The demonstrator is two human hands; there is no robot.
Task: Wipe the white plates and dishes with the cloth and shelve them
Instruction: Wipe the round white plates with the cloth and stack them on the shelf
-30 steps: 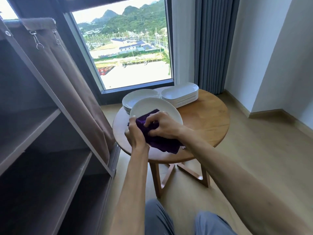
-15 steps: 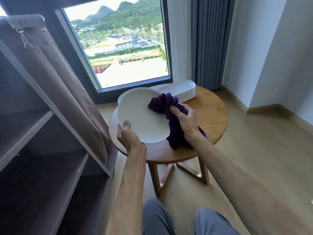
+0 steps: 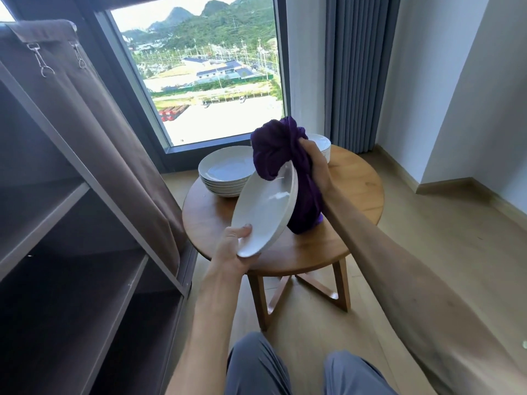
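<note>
Bright daylight enters through the window (image 3: 211, 89) beyond the hands, slightly overexposed. The shelving (image 3: 71, 252) left of them sits in shade. Straight lines bow toward the frame edges.

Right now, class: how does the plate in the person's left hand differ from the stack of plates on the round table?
The held plate is single, tilted steeply and gripped by the left hand; the stack holds several plates lying flat on the table. The purple cloth touches only the held plate. Both are white, round and shallow.
</note>
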